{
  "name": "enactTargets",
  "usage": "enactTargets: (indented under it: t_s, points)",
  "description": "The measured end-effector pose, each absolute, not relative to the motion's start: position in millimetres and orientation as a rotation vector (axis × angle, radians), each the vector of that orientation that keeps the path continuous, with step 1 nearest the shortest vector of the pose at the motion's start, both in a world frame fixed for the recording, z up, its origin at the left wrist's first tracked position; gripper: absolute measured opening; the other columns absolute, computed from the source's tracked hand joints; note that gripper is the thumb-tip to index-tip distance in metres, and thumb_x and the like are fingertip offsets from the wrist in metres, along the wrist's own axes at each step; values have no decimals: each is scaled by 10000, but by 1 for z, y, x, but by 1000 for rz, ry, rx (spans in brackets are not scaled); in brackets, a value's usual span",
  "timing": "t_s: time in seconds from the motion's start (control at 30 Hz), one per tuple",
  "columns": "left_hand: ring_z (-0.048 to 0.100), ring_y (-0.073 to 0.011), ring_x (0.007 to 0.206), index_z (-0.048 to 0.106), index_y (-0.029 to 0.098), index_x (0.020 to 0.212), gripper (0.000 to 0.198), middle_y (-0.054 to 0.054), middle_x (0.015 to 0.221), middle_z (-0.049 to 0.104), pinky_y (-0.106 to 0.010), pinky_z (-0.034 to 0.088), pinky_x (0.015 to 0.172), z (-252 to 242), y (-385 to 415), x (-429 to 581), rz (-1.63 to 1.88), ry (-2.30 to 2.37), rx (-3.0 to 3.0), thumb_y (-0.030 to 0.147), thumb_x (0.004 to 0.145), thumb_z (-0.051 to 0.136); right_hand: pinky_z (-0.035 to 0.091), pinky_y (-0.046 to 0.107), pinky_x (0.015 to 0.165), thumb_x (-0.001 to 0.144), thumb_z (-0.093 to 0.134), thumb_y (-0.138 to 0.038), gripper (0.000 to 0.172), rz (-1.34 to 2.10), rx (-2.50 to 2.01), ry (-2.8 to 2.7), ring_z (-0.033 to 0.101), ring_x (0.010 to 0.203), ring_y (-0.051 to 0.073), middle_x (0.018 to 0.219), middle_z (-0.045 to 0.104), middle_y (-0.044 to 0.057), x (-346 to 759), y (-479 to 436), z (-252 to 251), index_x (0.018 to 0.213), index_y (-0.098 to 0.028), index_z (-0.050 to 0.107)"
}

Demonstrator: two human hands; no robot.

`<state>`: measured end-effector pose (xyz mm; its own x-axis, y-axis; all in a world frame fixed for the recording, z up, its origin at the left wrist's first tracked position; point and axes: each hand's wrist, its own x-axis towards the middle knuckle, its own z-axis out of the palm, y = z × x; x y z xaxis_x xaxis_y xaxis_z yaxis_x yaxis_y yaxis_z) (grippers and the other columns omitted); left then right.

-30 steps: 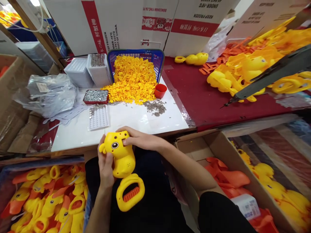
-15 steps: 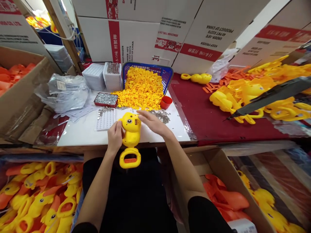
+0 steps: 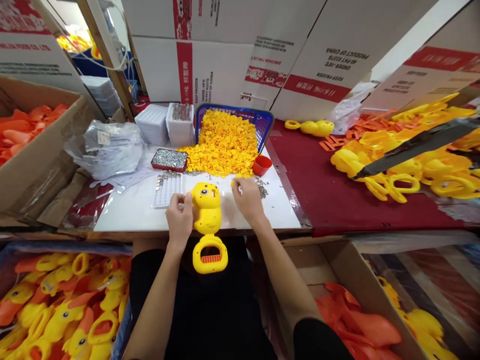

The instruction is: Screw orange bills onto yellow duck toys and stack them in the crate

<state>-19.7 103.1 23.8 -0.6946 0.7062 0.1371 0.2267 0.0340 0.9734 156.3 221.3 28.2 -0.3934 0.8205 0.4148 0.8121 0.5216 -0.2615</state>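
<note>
My left hand (image 3: 179, 220) grips a yellow duck-shaped toy (image 3: 207, 216) by its body, head up, with the looped handle and orange trigger (image 3: 210, 254) hanging over the table's front edge. My right hand (image 3: 247, 196) is off the toy, to its right on the white board (image 3: 131, 212). Its fingertips pinch a small yellow piece (image 3: 233, 183) at the edge of the screw scatter (image 3: 261, 186). A heap of small yellow parts (image 3: 225, 145) spills from a blue basket (image 3: 265, 123) just behind.
A red tray of screws (image 3: 169, 159), a white grid tray (image 3: 166, 190), stacked white trays (image 3: 153, 124), a red cup (image 3: 261, 165) and plastic bags (image 3: 108, 147) lie on the table. Boxes of yellow and orange toys flank my lap (image 3: 56, 305). Yellow duck shells (image 3: 405, 160) and a dark tool (image 3: 412, 145) lie at the right.
My left hand has brought the toy up from my lap to the table edge. My right hand has let go of it and reached right to the yellow parts and screws.
</note>
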Motion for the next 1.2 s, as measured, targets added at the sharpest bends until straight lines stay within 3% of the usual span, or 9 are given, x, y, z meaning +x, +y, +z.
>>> enactTargets:
  t_s: [0.1, 0.17, 0.23, 0.3, 0.47, 0.73, 0.93, 1.1, 1.2]
  points:
    - [533, -133, 644, 587, 214, 943, 288, -42, 994, 597, -311, 496, 665, 27, 99, -22, 1817, 2013, 1098, 484, 892, 674, 475, 362, 842, 1029, 412, -178, 305, 0, -1274, -2252, 600, 904, 249, 926, 706, 100, 169, 185, 13, 1156, -182, 689]
    - [628, -214, 940, 643, 205, 1047, 315, -114, 1202, 578, -382, 537, 874, 29, 100, -22, 1813, 2018, 1438, 458, 876, 716, 455, 379, 866, 1024, 446, -189, 267, -24, -1290, -2235, 590, 938, 261, 934, 697, 109, 174, 170, 3, 1081, -188, 706]
    - [590, -297, 1229, 677, 216, 1129, 305, -144, 1333, 573, -475, 480, 1069, 29, 103, -20, 1675, 1970, 1800, 424, 908, 702, 425, 415, 916, 1017, 471, -195, 241, -38, -1347, -2198, 575, 1009, 282, 1037, 695, 142, 175, 163, -2, 1032, -180, 711]
    - [560, -319, 1333, 687, 233, 1166, 262, -135, 1379, 605, -524, 421, 1153, 28, 107, -17, 1535, 1932, 1954, 378, 950, 661, 397, 437, 955, 1007, 489, -183, 223, -27, -1391, -2182, 570, 1054, 283, 1112, 695, 146, 176, 162, -1, 1016, -184, 712]
    - [593, -305, 1335, 658, 226, 1237, 291, -132, 1348, 667, -517, 460, 1165, 26, 103, -6, 1562, 1805, 1964, 334, 967, 644, 390, 476, 1007, 997, 573, -230, 154, 240, -1230, -2291, 589, 1123, 294, 1122, 748, 116, 180, 169, 13, 960, -199, 719]
    - [550, -298, 1411, 496, 229, 1459, 555, -148, 1400, 632, -490, 482, 1169, 27, 76, 19, 1624, 1781, 1871, 291, 947, 700, 564, 428, 959, 957, 716, -317, 117, 717, -777, -1921, 703, 1052, 236, 1090, 774, 74, 187, 170, 40, 1047, -253, 753]
    - [540, -305, 1424, 491, 227, 1474, 572, -148, 1394, 638, -506, 478, 1175, 22, 76, 19, 1641, 1775, 1884, 289, 946, 703, 615, 401, 881, 969, 704, -247, 97, 680, -592, -1960, 726, 1013, 211, 1104, 783, 88, 170, 158, 44, 994, -251, 798]
    - [553, -305, 1403, 517, 236, 1461, 531, -136, 1380, 647, -518, 474, 1177, 22, 77, 18, 1671, 1769, 1940, 270, 957, 683, 593, 499, 1012, 1026, 597, -262, 216, 653, -626, -2117, 683, 1157, 244, 1237, 784, 68, 173, 152, 46, 1102, -285, 797]
    - [541, -303, 1407, 530, 244, 1467, 514, -131, 1396, 637, -521, 462, 1186, 20, 76, 17, 1670, 1764, 1975, 254, 969, 658, 451, 591, 1205, 1063, 499, -288, 354, 652, -650, -2290, 555, 1416, 278, 1449, 679, 81, 180, 139, 49, 1346, -251, 708]
